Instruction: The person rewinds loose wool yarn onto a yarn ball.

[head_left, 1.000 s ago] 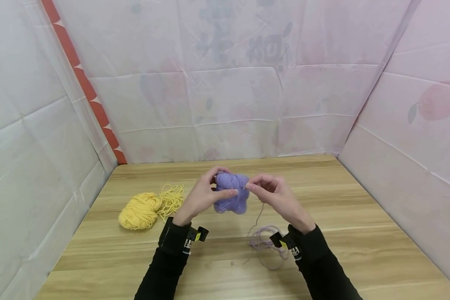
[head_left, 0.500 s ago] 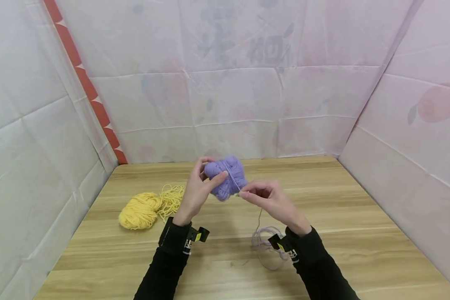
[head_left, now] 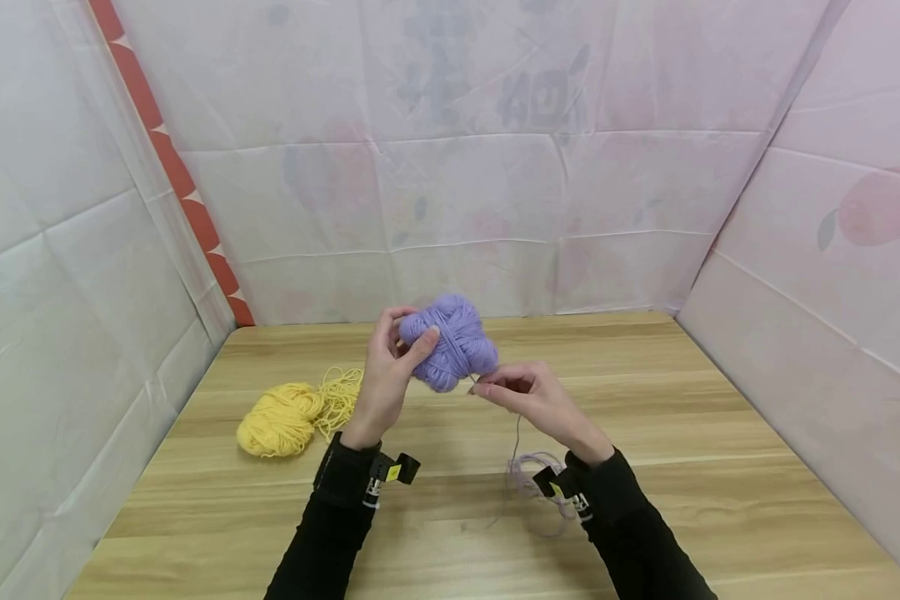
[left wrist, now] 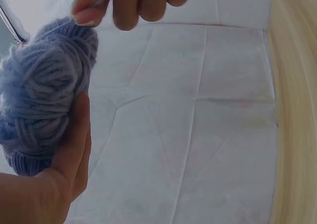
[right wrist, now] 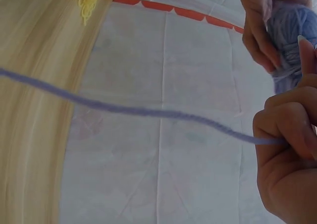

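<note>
A purple ball of yarn [head_left: 457, 342], lumpy and cross-wound, is held up over the table by my left hand [head_left: 382, 375], thumb across its near face and fingers behind. Just below its lower right edge, my right hand [head_left: 543, 404] pinches the yarn strand [right wrist: 163, 113] between thumb and forefinger. A short taut length runs from the ball to those fingertips, also visible in the left wrist view. From the right hand the strand trails down to a loose purple coil [head_left: 532, 471] on the table, partly covered by the right wrist's camera.
On the left of the wooden table [head_left: 217, 517] lies a yellow yarn ball [head_left: 279, 421] with a loose yellow tangle [head_left: 339, 400] beside it, partly behind the left hand. Pale printed sheets [head_left: 465, 192] wall the back and both sides.
The left hand has raised the purple ball up and left while turning it. My right hand has shifted slightly left and down, still pinching the strand, from the ball's side to below its edge.
</note>
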A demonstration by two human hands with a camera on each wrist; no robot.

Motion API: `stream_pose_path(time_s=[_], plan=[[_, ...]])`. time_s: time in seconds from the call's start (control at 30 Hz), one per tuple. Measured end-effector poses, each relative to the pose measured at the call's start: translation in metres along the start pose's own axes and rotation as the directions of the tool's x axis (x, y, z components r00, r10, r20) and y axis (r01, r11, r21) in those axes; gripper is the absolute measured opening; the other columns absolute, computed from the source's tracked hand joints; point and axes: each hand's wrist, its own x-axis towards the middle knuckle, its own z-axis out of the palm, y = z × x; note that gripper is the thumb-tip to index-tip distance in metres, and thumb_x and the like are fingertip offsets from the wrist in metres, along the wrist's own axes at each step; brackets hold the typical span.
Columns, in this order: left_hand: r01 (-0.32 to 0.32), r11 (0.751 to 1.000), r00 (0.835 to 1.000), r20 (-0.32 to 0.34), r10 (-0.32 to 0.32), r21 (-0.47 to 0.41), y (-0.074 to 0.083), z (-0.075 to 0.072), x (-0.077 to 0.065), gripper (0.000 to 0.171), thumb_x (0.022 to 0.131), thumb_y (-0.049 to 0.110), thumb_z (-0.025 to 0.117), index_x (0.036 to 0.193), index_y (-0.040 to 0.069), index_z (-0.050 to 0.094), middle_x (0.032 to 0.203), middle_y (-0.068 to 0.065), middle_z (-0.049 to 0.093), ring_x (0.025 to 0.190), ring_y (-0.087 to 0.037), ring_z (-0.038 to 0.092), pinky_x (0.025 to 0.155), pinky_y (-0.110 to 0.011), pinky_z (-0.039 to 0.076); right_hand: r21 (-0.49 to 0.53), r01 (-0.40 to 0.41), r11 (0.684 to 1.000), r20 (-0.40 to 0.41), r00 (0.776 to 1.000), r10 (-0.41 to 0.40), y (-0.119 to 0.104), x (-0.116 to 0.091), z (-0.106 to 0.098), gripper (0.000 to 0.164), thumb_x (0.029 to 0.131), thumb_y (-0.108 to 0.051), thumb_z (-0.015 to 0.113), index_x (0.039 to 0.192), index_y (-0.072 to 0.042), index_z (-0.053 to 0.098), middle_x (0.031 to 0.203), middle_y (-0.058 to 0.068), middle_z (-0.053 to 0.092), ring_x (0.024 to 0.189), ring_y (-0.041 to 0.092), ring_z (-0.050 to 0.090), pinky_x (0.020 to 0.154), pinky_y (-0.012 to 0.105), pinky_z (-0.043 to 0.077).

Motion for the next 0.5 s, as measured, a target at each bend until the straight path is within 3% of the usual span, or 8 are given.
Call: stream_pose_path(time_s=[0.1,0.3,0.4,0.5], plan=[[0.011,0.998,0.998,0.057,-0.007,-0.067,0.001,-0.001,-0.001,0.033,0.096,0.011,0.057,0.126,0.013,0.043,0.119,-0.008,0.055,0.105,-0.020,0.059,0.085,-0.030,0.055,0.024,-0.021,0.999,0.001,1.000,0.021,0.004,0.000,-0.002,0.019,0.095,-0.009,0.059,0.106,0.001,0.070,0.084,-0.010,0.067,0.063,0.002,0.044,0.053,0.021,0.039],[0.007,0.988,0.982,0.188,0.023,-0.157,0.002,-0.003,-0.002,0.032,0.096,0.012,0.059,0.126,0.014,0.047,0.115,-0.006,0.056,0.101,-0.016,0.060,0.082,-0.028,0.056,0.065,0.003,0.998,0.011,1.000,-0.004,0.009,-0.001,-0.009,0.013,0.098,-0.008,0.052,0.092,-0.002,0.061,0.066,-0.008,0.042,0.054,0.006,0.035,0.044,0.028,0.030],[0.011,0.992,0.965,0.263,0.023,-0.129,0.003,-0.004,-0.003,0.035,0.094,0.016,0.062,0.126,0.013,0.049,0.113,-0.007,0.057,0.097,-0.017,0.061,0.080,-0.030,0.057,0.109,-0.009,0.994,0.010,1.000,0.008,0.009,-0.001,-0.011,0.014,0.100,-0.008,0.049,0.088,-0.006,0.057,0.064,-0.006,0.037,0.052,0.007,0.032,0.043,0.029,0.027],[0.031,0.999,0.936,0.351,-0.018,-0.032,0.005,-0.004,-0.005,0.041,0.092,0.022,0.066,0.129,0.014,0.050,0.109,-0.010,0.058,0.093,-0.020,0.064,0.077,-0.036,0.058,0.135,-0.053,0.989,-0.013,0.998,0.055,0.006,-0.001,-0.011,0.016,0.100,-0.008,0.046,0.088,-0.011,0.057,0.062,-0.007,0.037,0.052,0.005,0.033,0.044,0.026,0.027]])
